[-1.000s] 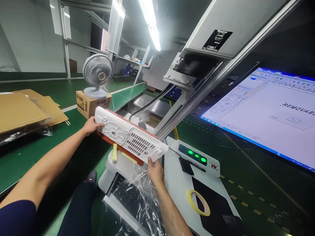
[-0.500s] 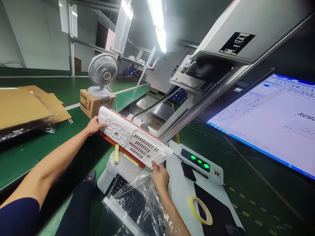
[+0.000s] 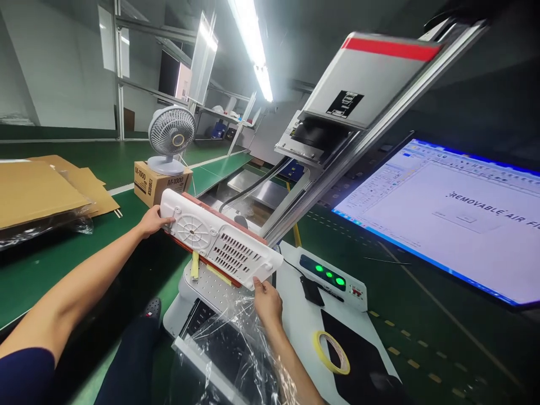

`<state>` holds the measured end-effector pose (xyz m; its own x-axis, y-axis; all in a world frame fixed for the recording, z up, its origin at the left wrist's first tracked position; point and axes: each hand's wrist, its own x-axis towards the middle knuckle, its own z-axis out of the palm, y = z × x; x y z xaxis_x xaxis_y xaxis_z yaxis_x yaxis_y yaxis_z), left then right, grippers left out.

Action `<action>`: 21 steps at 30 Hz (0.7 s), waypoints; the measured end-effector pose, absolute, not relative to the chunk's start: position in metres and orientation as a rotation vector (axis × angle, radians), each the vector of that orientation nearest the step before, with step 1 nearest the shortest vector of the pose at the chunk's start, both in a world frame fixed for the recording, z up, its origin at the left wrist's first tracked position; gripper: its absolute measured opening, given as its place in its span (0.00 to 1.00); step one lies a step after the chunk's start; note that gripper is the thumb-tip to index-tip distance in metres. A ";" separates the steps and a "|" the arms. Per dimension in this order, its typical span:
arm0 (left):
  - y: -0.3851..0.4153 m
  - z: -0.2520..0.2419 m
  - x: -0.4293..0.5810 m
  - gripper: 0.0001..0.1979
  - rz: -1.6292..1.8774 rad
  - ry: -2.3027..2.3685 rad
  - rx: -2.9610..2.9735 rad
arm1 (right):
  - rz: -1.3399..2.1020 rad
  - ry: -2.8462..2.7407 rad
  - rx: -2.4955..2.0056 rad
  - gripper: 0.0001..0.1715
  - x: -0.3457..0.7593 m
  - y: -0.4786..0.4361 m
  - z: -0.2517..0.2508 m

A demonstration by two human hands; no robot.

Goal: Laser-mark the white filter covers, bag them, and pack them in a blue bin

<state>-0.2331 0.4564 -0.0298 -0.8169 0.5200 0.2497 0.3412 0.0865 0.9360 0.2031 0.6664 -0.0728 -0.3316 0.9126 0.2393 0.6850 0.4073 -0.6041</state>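
Observation:
A long white plastic panel with a round spoked pattern at one end and a slotted vent grille is held between both hands. My left hand grips its left end, thumb on the face. The lower right corner is pinched by my right hand. Behind and under the panel runs an orange-red bar, just above a perforated metal plate. A yellow strip stands upright at the plate's edge. Clear plastic film hangs below, by my right forearm.
A machine head on a slanted rail rises to the right. A tape roll and a control box with green lights sit on the white bench. A monitor stands right; a fan on a carton and cardboard lie left.
My view has shifted, so more of the machine head and the monitor text shows. Both hands keep their hold on the white panel, which stays much the same over the plate.

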 end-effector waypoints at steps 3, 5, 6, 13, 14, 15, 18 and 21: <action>0.444 -0.035 -0.228 0.40 1.855 2.168 0.897 | 0.586 -2.127 -1.354 0.32 0.215 0.649 -0.067; 0.430 -0.039 -0.219 0.41 1.889 2.137 0.905 | 0.633 -2.135 -1.332 0.32 0.229 0.631 -0.065; 0.421 -0.041 -0.212 0.41 1.913 2.108 0.906 | 0.663 -2.131 -1.319 0.33 0.237 0.621 -0.065; 0.326 -0.024 -0.142 0.43 2.061 1.966 0.947 | 0.777 -2.028 -1.174 0.42 0.304 0.545 -0.058; 0.310 -0.018 -0.131 0.43 2.072 1.989 0.953 | 0.784 -2.016 -1.156 0.45 0.312 0.536 -0.056; 0.295 -0.013 -0.121 0.43 2.079 2.015 0.959 | 0.788 -2.004 -1.153 0.47 0.319 0.528 -0.055; 0.249 -0.004 -0.094 0.42 2.083 2.102 0.946 | 0.778 -1.989 -1.185 0.53 0.334 0.508 -0.054; 0.204 -0.008 -0.073 0.41 2.077 2.197 0.881 | 0.752 -2.057 -1.186 0.55 0.340 0.492 -0.057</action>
